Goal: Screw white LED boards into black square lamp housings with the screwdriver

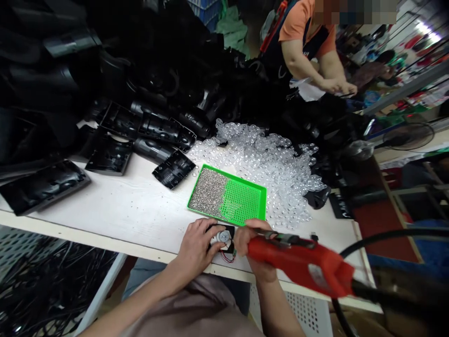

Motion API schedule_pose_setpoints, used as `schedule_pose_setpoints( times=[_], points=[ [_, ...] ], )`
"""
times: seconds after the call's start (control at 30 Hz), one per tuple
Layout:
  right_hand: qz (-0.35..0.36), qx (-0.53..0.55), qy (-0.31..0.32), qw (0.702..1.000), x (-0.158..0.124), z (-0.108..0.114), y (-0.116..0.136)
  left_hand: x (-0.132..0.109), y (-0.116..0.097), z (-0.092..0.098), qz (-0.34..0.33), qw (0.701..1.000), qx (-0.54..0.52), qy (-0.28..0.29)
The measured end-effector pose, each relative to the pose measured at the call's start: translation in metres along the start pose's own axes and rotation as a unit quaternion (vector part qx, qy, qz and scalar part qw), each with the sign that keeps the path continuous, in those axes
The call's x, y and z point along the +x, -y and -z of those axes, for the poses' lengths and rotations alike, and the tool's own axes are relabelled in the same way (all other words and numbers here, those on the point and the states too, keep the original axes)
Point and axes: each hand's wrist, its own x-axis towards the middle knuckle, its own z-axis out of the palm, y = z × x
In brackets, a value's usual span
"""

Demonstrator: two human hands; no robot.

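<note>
My left hand point(198, 243) lies at the near edge of the bench, thumb and fingers closed around a small motor assembly point(223, 237). It has a pale round part on top, a black base and thin red wires point(228, 259). In my right hand point(257, 262) is a red electric screwdriver point(301, 264), its body slanting away to the right. Its tip end is near the motor but hidden by my fingers. Just beyond both hands, a green tray point(263, 203) holds many small metal screws point(208, 192), heaped on its left side.
Clear plastic pieces point(277, 173) are piled behind and right of the tray. Black plastic housings point(173, 169) lie to the left and crowd the back. A black cable point(393, 232) runs off right. Across the bench, a co-worker in an orange shirt point(294, 23) handles something small.
</note>
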Motion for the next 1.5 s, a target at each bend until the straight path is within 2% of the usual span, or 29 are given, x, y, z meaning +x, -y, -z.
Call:
schedule_pose_setpoints(
  times=[0.1, 0.2, 0.33, 0.5, 0.7, 1.0, 1.1, 1.2, 1.27, 1.33, 1.4, 1.5],
  points=[
    [0.085, 0.008, -0.057, 0.995, 0.019, 0.007, 0.025, 0.0, 0.001, -0.001, 0.005, 1.0, 0.003, -0.012],
    [0.139, 0.0, -0.102, 0.985, 0.045, 0.022, 0.03, 0.0, 0.003, -0.001, 0.001, 1.0, -0.001, -0.015],
    [0.128, -0.016, -0.117, 0.985, 0.072, 0.037, 0.005, 0.001, 0.006, -0.001, -0.017, 0.999, -0.006, -0.034],
    [0.085, -0.025, -0.122, 0.989, 0.081, 0.042, -0.025, 0.001, 0.007, 0.0, -0.026, 0.999, -0.003, -0.042],
    [0.073, -0.006, -0.11, 0.991, 0.082, 0.044, -0.034, 0.002, 0.004, 0.002, -0.023, 0.999, -0.001, -0.032],
    [0.046, -0.035, -0.104, 0.993, 0.08, 0.042, -0.041, 0.002, 0.006, 0.002, -0.005, 1.0, -0.003, -0.019],
    [0.054, -0.041, -0.107, 0.992, 0.084, 0.037, -0.026, 0.002, 0.006, 0.001, -0.006, 1.0, -0.005, -0.022],
    [0.103, -0.019, -0.123, 0.987, 0.082, 0.028, 0.009, 0.001, 0.005, 0.0, -0.008, 1.0, -0.007, -0.019],
    [0.122, 0.001, -0.114, 0.986, 0.073, 0.019, 0.032, 0.001, 0.004, 0.001, -0.005, 1.0, -0.008, -0.008],
    [0.111, 0.02, -0.094, 0.989, 0.057, 0.01, 0.045, 0.001, 0.004, 0.001, -0.001, 1.0, -0.008, 0.007],
    [0.087, 0.037, -0.086, 0.992, 0.038, 0.0, 0.044, 0.001, 0.004, 0.001, -0.002, 1.0, -0.006, 0.015],
    [0.064, 0.055, -0.089, 0.992, 0.014, -0.011, 0.026, 0.0, 0.004, -0.001, -0.001, 1.0, -0.005, 0.007]
  ],
)
